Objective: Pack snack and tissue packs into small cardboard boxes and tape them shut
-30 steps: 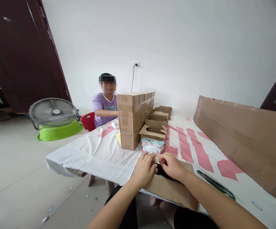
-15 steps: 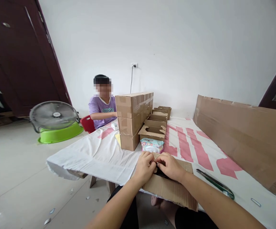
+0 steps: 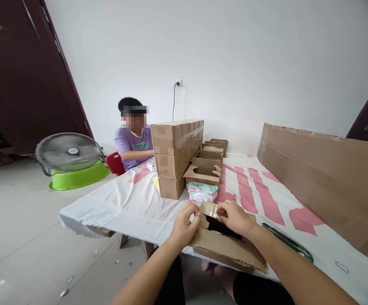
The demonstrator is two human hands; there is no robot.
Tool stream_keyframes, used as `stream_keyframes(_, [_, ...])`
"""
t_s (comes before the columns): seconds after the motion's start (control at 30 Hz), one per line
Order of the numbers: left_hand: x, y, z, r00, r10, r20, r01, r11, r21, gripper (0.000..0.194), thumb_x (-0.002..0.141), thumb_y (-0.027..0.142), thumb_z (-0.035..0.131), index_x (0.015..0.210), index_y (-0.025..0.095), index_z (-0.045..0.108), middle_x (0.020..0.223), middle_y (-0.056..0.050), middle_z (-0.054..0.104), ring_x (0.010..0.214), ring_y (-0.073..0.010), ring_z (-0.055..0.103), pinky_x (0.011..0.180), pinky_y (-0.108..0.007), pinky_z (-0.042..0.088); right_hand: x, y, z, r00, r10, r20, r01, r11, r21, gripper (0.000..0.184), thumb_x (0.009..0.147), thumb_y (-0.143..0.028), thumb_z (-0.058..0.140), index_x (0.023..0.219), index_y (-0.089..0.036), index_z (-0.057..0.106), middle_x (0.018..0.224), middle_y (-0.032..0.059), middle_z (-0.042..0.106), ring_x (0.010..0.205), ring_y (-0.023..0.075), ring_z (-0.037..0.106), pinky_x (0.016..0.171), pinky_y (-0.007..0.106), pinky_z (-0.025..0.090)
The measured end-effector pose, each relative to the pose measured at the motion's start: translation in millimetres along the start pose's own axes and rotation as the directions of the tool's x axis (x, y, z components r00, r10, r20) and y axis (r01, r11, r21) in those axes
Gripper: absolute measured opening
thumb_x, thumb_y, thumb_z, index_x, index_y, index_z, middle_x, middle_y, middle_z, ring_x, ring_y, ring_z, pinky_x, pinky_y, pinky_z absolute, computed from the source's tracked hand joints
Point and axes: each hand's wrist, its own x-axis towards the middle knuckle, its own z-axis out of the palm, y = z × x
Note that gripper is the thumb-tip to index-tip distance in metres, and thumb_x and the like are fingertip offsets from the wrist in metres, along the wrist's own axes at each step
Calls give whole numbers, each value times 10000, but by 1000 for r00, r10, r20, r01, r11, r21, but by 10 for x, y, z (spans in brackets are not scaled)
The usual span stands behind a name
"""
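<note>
Farthest left, see a fan [image 3: 72,151] tipped back on a green basin [image 3: 79,177], presumably for lift off the floor. Next, on a red chair [image 3: 114,163], a co-worker [image 3: 128,146], arm partly behind the stacked boxes [image 3: 173,165], piled three high, apparently to save room. On the bench [image 3: 114,209], at its near edge, probably for easy reach: an open box [image 3: 228,246]. At its left end, the left hand [image 3: 184,222], curled with a narrow gap between thumb and forefinger; cannot tell about any grip. Beyond, a wipes packet [image 3: 202,192] before a row of open boxes [image 3: 200,178]. At the far taped flap [image 3: 208,208], the right hand [image 3: 236,218], thumb and fingertips drawn together, apparently pinching for control. Just beside the right forearm, a cutter [image 3: 287,241], likely parked within reach; farthest right, a cardboard panel [image 3: 324,182] on edge.
</note>
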Motion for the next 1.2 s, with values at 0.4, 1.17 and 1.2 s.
stream_keyframes(0.4, [-9, 118, 75, 940, 43, 338, -94, 986, 136, 146, 795, 185, 612, 664, 203, 551, 857, -43, 676, 855, -202, 597, 812, -355, 458, -50, -50, -21, 992, -112, 59, 121, 975, -186, 125, 745, -90, 624, 745, -211, 656, 819, 17, 597, 847, 183, 545, 741, 273, 375])
stream_keyframes(1.17, [441, 148, 235, 826, 124, 550, -344, 884, 317, 240, 763, 132, 634, 968, 258, 635, 984, -46, 610, 960, -250, 542, 838, -358, 440, -439, 187, -147, 973, -154, -169, 105, 957, -269, 138, 759, -79, 600, 790, -211, 575, 871, 23, 622, 863, 204, 545, 779, 327, 414])
stream_keyframes(1.2, [451, 142, 247, 816, 136, 562, -351, 889, 295, 213, 765, 120, 626, 931, 253, 642, 955, -43, 607, 944, -243, 543, 823, -344, 441, -442, 189, -144, 974, -153, -169, 106, 960, -260, 136, 761, -81, 598, 791, -210, 574, 875, 25, 622, 866, 205, 545, 775, 325, 416])
